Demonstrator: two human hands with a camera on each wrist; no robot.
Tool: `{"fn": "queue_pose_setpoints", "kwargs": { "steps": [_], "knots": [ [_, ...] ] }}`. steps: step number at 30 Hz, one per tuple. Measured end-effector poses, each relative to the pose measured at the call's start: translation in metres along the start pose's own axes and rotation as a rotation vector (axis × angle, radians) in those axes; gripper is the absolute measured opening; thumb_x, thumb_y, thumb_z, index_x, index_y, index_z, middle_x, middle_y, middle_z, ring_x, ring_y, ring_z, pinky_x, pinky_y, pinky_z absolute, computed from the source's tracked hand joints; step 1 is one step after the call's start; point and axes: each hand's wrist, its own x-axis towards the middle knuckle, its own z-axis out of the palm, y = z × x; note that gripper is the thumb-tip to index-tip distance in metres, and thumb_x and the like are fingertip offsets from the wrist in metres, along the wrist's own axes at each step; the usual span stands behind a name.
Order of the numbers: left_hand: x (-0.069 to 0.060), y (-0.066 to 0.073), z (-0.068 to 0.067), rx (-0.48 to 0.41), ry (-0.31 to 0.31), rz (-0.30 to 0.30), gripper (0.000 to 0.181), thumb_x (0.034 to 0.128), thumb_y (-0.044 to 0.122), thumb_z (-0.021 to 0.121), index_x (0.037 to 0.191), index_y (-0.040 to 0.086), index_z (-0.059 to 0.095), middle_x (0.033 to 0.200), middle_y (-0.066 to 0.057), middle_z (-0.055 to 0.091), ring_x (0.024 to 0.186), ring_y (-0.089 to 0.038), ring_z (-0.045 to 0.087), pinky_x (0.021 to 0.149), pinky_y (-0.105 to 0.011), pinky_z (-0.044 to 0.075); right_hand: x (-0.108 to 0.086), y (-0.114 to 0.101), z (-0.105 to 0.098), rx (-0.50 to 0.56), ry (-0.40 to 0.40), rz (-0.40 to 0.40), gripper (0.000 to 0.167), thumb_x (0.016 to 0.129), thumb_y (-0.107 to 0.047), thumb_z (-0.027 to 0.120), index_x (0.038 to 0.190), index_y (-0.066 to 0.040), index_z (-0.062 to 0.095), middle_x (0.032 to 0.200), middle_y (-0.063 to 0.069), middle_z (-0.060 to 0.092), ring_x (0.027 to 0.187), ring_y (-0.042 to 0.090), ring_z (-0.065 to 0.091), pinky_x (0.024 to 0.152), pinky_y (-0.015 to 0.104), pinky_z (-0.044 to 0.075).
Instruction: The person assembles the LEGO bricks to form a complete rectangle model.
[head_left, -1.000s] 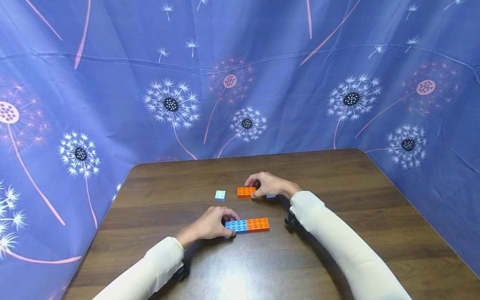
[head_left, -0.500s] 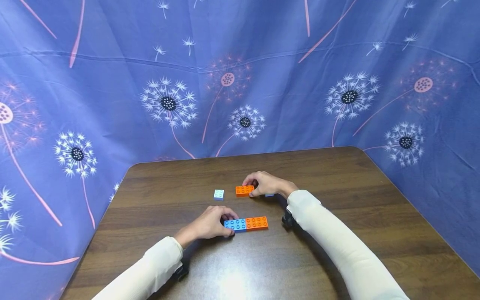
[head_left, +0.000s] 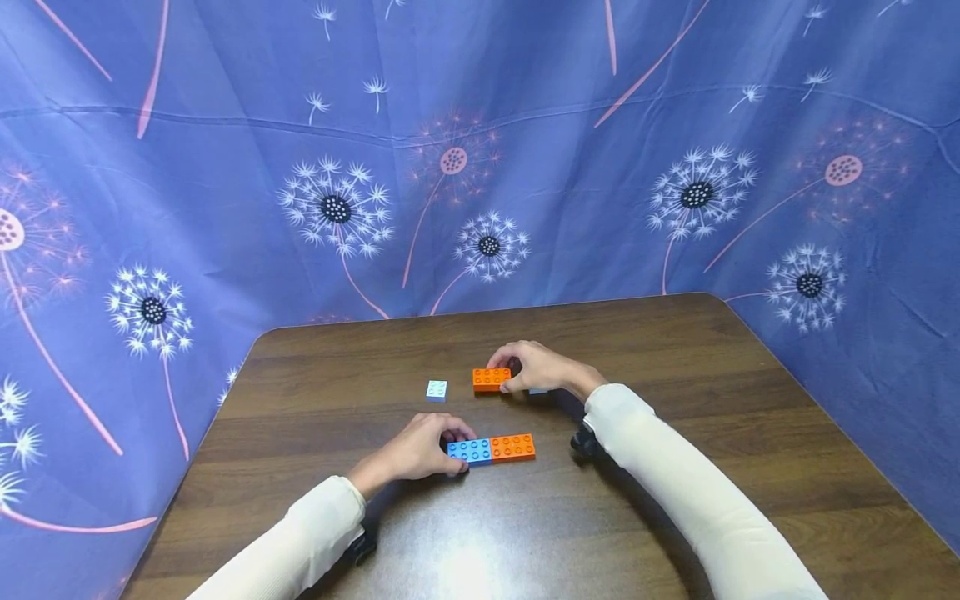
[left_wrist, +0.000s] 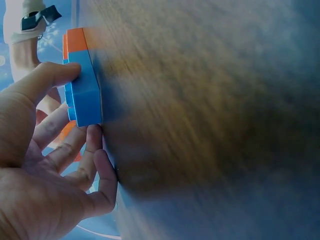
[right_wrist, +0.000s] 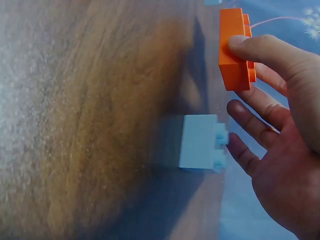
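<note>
My left hand [head_left: 417, 447] grips the left end of a blue eight-stud brick [head_left: 469, 452], thumb on its near side. Against that brick's right end sits an orange brick [head_left: 513, 447], both on the table. Farther back, my right hand [head_left: 542, 367] pinches a second orange brick [head_left: 488, 380] between thumb and fingers. In the right wrist view this orange brick [right_wrist: 233, 50] appears held beside a small light-blue brick [right_wrist: 199, 142], which is partly hidden under my right hand in the head view.
Another small light-blue brick [head_left: 437, 391] lies left of the rear orange brick. The brown wooden table [head_left: 337, 367] ends at the back against a blue curtain [head_left: 570, 167] with dandelion print.
Both hands keep their grips on the same bricks. The head view has shifted slightly; little else visibly differs.
</note>
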Motion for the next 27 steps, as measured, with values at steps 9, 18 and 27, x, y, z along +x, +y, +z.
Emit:
{"fn": "queue_pose_setpoints", "kwargs": {
  "steps": [9,18,27],
  "knots": [
    [0.001,-0.001,0.001,0.001,0.007,0.011,0.032,0.0763,0.019,0.086,0.107,0.019,0.076,0.091,0.008,0.071,0.084,-0.007,0.061,0.076,-0.023,0.047,-0.026,-0.018,-0.007,-0.024,0.053,-0.088,0.038,0.086,-0.027,0.081,0.122,-0.020,0.070,0.118,-0.004,0.071,0.112,0.018,0.061,0.100,0.044,0.049],
    [0.000,-0.002,0.001,-0.001,0.012,0.018,0.032,0.0756,0.019,0.087,0.106,0.019,0.077,0.090,0.008,0.071,0.083,-0.006,0.061,0.076,-0.023,0.047,-0.058,-0.040,0.000,0.030,0.057,-0.108,0.038,0.086,-0.026,0.081,0.122,-0.022,0.069,0.116,-0.007,0.070,0.110,0.020,0.061,0.098,0.053,0.049],
    [0.001,-0.002,0.001,0.005,0.023,0.039,0.035,0.0728,0.019,0.088,0.105,0.013,0.075,0.090,0.004,0.073,0.083,-0.008,0.063,0.076,-0.024,0.049,-0.072,-0.052,0.024,0.018,-0.013,-0.132,0.036,0.088,-0.026,0.081,0.121,-0.023,0.069,0.117,-0.009,0.068,0.112,0.017,0.061,0.102,0.044,0.048]
  ]
}}
